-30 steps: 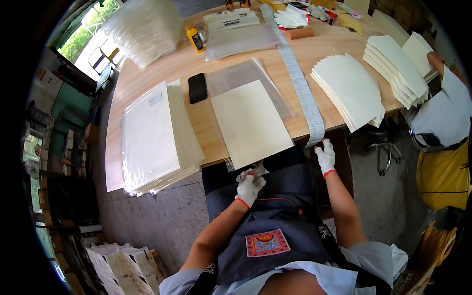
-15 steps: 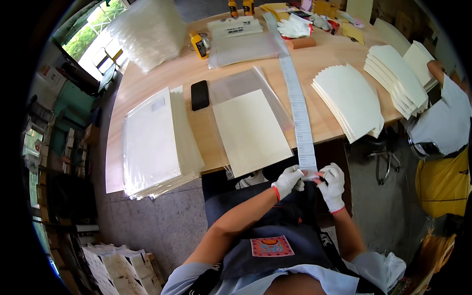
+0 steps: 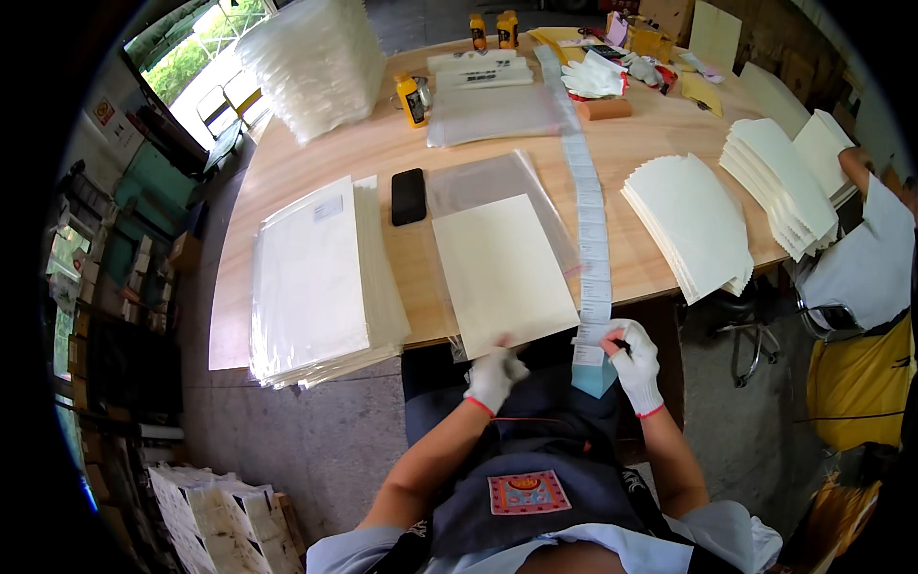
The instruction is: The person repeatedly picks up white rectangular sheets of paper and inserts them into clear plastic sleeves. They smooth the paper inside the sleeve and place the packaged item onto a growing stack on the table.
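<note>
— Two gloved hands are seen at the near edge of the wooden table (image 3: 316,163). Where is the label strip (image 3: 590,230) placed with respect to them?

— It is laid along the table away from the person, its long axis running from the far clutter down to the near edge, where its end hangs over. That hanging end is pinched by the right hand (image 3: 633,362), fingers closed on it just below the table edge; a bluish backing piece is seen under the grip.

— And the left hand (image 3: 494,375)?

— It is loosely curled, fingertips brought to the near edge of the cream sheet (image 3: 501,273), which lies on a clear sleeve (image 3: 478,182). Whether the sheet is actually gripped cannot be told.

— How are sheet and strip set against each other?

— Side by side, long axes roughly parallel, the strip just beside the sheet's right edge. The strip's free end is nearer the right hand; the sheet's near edge is nearer the left.

— So what would any transfer between them turn on?

— It is judged that a short sideways reach to the left, from strip end to sheet, would be called for, with both hands kept close at the table edge.

— Anything else close by?

— A black phone (image 3: 408,196) is lying beyond the sheet, a stack of bagged sheets (image 3: 311,268) to the left, and fanned cream stacks (image 3: 693,225) to the right, well apart from both hands.
</note>
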`<state>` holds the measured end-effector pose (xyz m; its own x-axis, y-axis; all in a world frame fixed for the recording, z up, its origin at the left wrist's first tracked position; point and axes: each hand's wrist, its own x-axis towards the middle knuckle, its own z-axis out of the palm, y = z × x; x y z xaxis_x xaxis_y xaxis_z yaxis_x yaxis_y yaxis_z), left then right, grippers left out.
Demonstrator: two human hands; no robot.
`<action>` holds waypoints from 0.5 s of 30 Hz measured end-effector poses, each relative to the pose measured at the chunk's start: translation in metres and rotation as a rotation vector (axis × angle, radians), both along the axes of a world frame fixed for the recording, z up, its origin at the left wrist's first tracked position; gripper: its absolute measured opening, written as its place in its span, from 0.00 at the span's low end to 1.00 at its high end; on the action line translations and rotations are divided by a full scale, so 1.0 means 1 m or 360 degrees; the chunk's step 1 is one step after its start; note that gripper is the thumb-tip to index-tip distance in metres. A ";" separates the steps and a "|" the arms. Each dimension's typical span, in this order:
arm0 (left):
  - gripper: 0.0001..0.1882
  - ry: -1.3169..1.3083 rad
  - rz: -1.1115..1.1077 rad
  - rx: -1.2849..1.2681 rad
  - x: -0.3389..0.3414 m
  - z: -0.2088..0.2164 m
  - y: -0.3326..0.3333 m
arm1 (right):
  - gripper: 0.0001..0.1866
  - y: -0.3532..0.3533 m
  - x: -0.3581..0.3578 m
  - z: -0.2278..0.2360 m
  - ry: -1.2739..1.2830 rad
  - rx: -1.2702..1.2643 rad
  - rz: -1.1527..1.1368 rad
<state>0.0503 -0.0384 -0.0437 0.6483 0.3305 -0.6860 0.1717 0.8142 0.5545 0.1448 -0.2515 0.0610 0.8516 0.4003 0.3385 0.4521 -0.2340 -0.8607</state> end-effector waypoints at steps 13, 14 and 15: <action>0.10 -0.0199 0.0022 0.0245 -0.133 0.035 0.028 | 0.08 0.160 0.104 -0.018 0.0350 -0.0442 0.0103; 0.10 -0.0207 0.0025 0.0251 -0.134 0.035 0.028 | 0.09 0.165 0.104 -0.016 0.0258 -0.0477 0.0029; 0.06 -0.0210 0.0002 0.0254 -0.133 0.039 0.027 | 0.10 0.169 0.105 -0.022 -0.0024 -0.0634 0.0032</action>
<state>-0.0827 -0.0109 -0.0044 0.7284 0.4293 -0.5340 0.0881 0.7142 0.6944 0.2502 -0.0824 0.0394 0.8384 0.5192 0.1660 0.4720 -0.5391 -0.6976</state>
